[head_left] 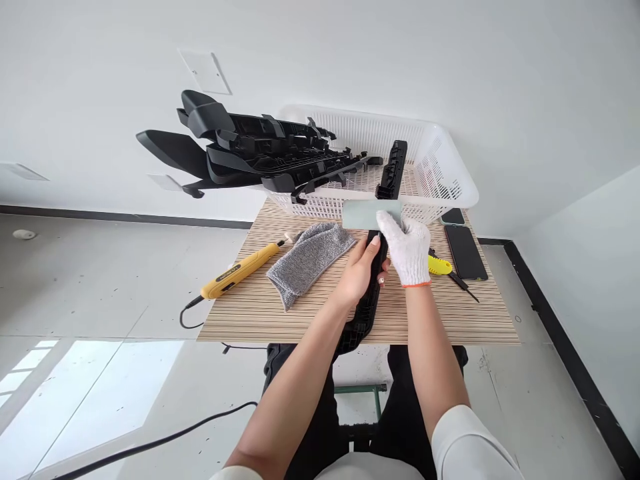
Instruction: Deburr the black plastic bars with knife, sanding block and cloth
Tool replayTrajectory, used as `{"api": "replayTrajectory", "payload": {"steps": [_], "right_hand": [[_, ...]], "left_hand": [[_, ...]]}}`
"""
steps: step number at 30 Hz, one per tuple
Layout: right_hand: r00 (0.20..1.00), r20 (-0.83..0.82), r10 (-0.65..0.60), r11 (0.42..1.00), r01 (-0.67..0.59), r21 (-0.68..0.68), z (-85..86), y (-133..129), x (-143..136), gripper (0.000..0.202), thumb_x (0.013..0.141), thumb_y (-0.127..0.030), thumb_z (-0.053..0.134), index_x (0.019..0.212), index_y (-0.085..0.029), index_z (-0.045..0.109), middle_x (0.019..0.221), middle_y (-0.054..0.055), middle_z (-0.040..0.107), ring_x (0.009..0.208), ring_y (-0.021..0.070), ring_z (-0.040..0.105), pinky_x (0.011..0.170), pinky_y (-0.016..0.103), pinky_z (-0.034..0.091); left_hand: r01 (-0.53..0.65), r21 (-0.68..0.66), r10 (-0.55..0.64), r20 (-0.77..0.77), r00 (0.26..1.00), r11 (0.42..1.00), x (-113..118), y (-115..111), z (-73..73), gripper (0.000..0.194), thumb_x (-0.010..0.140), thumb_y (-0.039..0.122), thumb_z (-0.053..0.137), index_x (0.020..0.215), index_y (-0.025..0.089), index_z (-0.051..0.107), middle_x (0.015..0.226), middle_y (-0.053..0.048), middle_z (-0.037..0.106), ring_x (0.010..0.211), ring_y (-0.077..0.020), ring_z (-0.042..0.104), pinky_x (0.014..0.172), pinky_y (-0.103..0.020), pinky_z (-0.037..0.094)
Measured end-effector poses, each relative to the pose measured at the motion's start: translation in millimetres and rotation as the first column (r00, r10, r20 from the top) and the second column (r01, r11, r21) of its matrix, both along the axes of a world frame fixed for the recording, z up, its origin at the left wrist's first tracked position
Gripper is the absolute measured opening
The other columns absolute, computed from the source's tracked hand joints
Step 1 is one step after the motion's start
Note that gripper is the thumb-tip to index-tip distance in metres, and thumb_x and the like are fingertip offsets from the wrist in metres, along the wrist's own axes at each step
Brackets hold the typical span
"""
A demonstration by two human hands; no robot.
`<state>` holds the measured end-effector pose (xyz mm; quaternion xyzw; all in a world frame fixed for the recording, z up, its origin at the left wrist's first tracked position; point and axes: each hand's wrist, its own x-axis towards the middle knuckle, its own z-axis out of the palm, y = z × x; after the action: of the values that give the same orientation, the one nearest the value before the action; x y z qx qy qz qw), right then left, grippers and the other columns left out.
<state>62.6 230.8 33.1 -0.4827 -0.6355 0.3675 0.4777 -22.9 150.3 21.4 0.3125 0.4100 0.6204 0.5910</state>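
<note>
A long black plastic trim piece (369, 303) runs from the table's front edge up over the rim of the white basket, ribbed side showing. Around its middle my bare left hand (361, 270) is closed, thumb on top. My right hand (407, 247), in a white knit glove with an orange cuff, pinches a flat pale grey-green sheet (359, 215). This sheet lies across the trim piece, just beyond my left thumb; whether it presses on the plastic I cannot tell. The right hand's lower fingers are partly hidden.
Several black trim pieces (280, 157) stick out leftward from the white basket (445, 193) at the back. On the striped table (320, 323) lie a grey cloth (313, 260), a yellow corded rotary tool (243, 270), a yellow-handled cutter (440, 266) and a black phone (465, 252).
</note>
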Motion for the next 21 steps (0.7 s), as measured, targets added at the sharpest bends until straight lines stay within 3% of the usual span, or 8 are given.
{"api": "replayTrajectory", "payload": {"steps": [6, 10, 14, 19, 21], "right_hand": [[0.982, -0.184, 0.053, 0.990, -0.076, -0.121, -4.9, 7, 2, 0.054, 0.082, -0.061, 0.063, 0.057, -0.022, 0.035, 0.054, -0.003, 0.033, 0.051, 0.0083, 0.028, 0.045, 0.026, 0.025], [0.986, -0.145, 0.086, 0.990, -0.101, -0.098, -10.7, 4, 3, 0.053, 0.082, -0.060, 0.065, 0.056, -0.021, 0.040, 0.055, -0.002, 0.036, 0.052, 0.0085, 0.032, 0.048, 0.026, 0.028], [0.990, -0.139, 0.026, 0.989, -0.046, -0.139, -14.7, -2, 6, 0.055, 0.081, -0.061, 0.065, 0.055, -0.021, 0.037, 0.053, -0.003, 0.037, 0.051, 0.0083, 0.033, 0.049, 0.026, 0.029], [0.984, -0.073, 0.160, 0.981, -0.167, -0.098, -16.1, -17, 1, 0.055, 0.080, -0.063, 0.064, 0.056, -0.019, 0.042, 0.053, -0.003, 0.037, 0.052, 0.0077, 0.031, 0.049, 0.025, 0.025], [0.988, 0.003, 0.152, 0.986, -0.151, -0.064, -16.7, -21, 3, 0.057, 0.079, -0.065, 0.064, 0.055, -0.019, 0.042, 0.052, -0.003, 0.036, 0.053, 0.0080, 0.031, 0.050, 0.025, 0.024]], "left_hand": [[-0.066, -0.010, 0.065, -0.059, 0.996, 0.998, -3, -2, 0.7, 0.038, 0.092, 0.058, 0.056, 0.093, 0.023, 0.040, 0.067, 0.005, 0.050, 0.045, -0.0054, 0.043, 0.046, -0.019, 0.039], [-0.058, -0.016, 0.057, -0.068, 0.996, 0.998, -5, -7, -3.2, 0.035, 0.094, 0.055, 0.054, 0.094, 0.023, 0.041, 0.068, 0.005, 0.050, 0.046, -0.0057, 0.044, 0.045, -0.019, 0.039], [-0.152, 0.013, 0.152, -0.085, 0.985, 0.988, -9, -15, -7.9, 0.035, 0.095, 0.055, 0.053, 0.093, 0.022, 0.041, 0.069, 0.004, 0.051, 0.046, -0.0055, 0.044, 0.045, -0.019, 0.039], [-0.084, -0.009, 0.082, -0.103, 0.991, 0.996, -7, -24, -10.6, 0.033, 0.094, 0.055, 0.053, 0.100, 0.024, 0.043, 0.069, 0.005, 0.049, 0.047, -0.0059, 0.044, 0.045, -0.019, 0.041], [-0.094, -0.011, 0.092, -0.108, 0.990, 0.996, -7, -27, -10.7, 0.033, 0.094, 0.054, 0.053, 0.101, 0.023, 0.044, 0.070, 0.004, 0.049, 0.047, -0.0059, 0.044, 0.044, -0.019, 0.040]]}}
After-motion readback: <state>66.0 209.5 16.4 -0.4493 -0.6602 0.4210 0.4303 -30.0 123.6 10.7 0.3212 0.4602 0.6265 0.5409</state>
